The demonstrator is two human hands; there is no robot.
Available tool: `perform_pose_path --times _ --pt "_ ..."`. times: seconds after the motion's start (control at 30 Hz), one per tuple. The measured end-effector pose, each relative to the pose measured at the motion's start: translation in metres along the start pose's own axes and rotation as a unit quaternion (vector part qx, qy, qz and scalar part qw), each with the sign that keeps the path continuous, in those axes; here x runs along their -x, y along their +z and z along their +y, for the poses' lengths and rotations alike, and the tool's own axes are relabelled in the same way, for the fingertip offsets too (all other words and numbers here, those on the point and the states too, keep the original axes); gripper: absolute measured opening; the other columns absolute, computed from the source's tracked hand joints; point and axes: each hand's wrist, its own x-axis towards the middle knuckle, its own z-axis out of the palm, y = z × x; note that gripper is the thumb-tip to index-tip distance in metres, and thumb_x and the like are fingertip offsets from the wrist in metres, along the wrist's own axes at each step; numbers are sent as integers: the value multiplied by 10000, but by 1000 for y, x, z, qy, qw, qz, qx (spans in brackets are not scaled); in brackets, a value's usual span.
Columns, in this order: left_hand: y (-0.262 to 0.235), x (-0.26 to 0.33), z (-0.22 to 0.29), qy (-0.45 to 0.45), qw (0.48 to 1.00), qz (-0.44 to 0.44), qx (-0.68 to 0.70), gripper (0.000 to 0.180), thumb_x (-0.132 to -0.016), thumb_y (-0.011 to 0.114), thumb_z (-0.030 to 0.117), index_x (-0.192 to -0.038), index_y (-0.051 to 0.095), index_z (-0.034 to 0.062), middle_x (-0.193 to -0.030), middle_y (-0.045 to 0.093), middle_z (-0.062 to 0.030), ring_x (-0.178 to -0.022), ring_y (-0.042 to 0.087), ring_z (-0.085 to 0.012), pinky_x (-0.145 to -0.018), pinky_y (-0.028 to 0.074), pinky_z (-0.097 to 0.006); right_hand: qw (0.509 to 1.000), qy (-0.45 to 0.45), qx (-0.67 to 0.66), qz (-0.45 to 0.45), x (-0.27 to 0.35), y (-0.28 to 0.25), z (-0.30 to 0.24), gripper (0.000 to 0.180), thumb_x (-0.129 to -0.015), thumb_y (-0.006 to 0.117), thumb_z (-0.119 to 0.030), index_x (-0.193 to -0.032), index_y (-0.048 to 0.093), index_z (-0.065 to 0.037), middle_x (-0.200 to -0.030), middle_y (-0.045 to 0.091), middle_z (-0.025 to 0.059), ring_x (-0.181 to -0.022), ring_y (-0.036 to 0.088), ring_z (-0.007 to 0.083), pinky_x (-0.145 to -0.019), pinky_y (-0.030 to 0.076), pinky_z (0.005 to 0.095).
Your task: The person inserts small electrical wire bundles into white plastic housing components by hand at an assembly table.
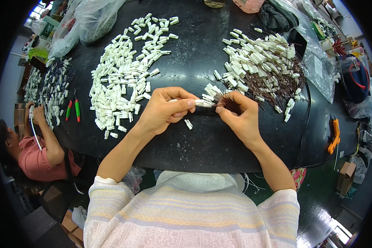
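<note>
Left hand (166, 108) is pinching white connector housing (199, 102), with right hand (243, 122) at its three o'clock clasping brown wires (227, 103)

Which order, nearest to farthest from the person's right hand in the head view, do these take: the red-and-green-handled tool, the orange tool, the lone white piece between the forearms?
From the right hand:
1. Lone white piece: just to its left.
2. Orange tool: off to its right.
3. Red-and-green-handled tool: far left, beyond the left hand.
</note>
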Motion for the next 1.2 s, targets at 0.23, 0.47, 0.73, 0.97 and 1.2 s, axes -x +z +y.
perform_pose_path --times 0.23,0.47,0.73,0.97,1.2 --pt "6 2 -5 18 995 11 -101 136 -766 618 44 -863 614 -52 -656 570 -53 -448 353 -8 -368 216 -155 1000 15 10 -2 1 3 -4 76 -688 603 -13 -722 547 26 -652 558 8 -581 471 22 -499 364 171" --pt "8 -1 -9 14 989 16 -144 126 -764 628 51 -847 625 -44 -637 563 -34 -437 339 -8 -374 216 -161 996 -48 63 -43 1 4 1 94 -686 610 -15 -737 557 43 -680 576 52 -616 514 59 -543 413 206" --pt "-9 -11 -3 -82 949 -27 304 329 -823 466 54 -1108 427 -105 -1029 495 -212 -781 499 -144 -546 415 -186 995 22 -85 36 -6 3 2 86 -772 590 -14 -840 552 22 -785 590 30 -728 544 63 -659 435 203" --pt "-11 -10 -3 -76 898 -52 429 384 -770 370 -133 -1147 304 -165 -1207 314 -336 -1206 296 -404 -967 403 -372 990 56 -97 80 -8 -6 -4 69 -781 579 -9 -825 547 35 -780 580 28 -719 530 63 -656 416 192" --pt "-10 -8 3 -113 954 -37 276 320 -867 448 26 -1134 355 -125 -1138 418 -291 -1048 503 -308 -605 534 -141 995 14 -62 72 -6 -1 0 74 -783 586 -20 -817 549 34 -789 579 23 -716 514 54 -649 409 189"
